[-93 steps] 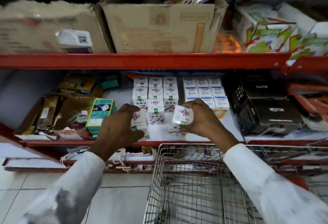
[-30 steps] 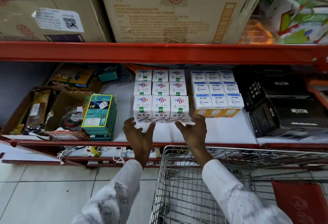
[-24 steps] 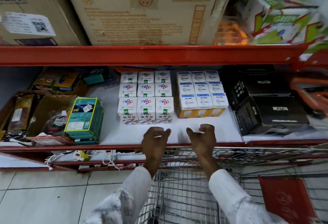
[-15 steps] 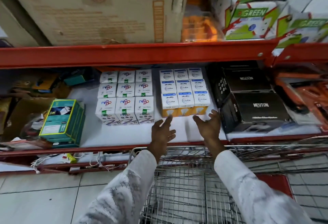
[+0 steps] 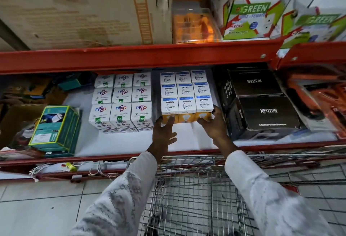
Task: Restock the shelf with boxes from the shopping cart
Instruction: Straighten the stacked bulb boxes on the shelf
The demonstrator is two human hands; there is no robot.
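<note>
The task's boxes are the Wipro Garnet bulb boxes (image 5: 186,96), small upright cartons with white tops printed with a blue band, a round dotted logo and the brand name, and yellow-orange front faces showing a bulb. They stand on the white surface of the lower shelf (image 5: 119,142) in a block three wide and three deep, sides touching. The left hand (image 5: 163,132) has its grip spread, fingers extended, fingertips against the yellow front of the leftmost front box. The right hand (image 5: 213,125) is also spread, fingers curved around the lower right corner of the front row, thumb on the rightmost box's side; neither grip encloses a box. Just left of the left grip stands a second block of white boxes (image 5: 120,101) with a multicoloured logo and green squares, likewise three by three. Just right of the right grip sit two black Neuton boxes (image 5: 262,112). Below both wrists, the wire shopping cart (image 5: 191,198) is against the shelf's red edge; the visible part of its basket shows no boxes.
</note>
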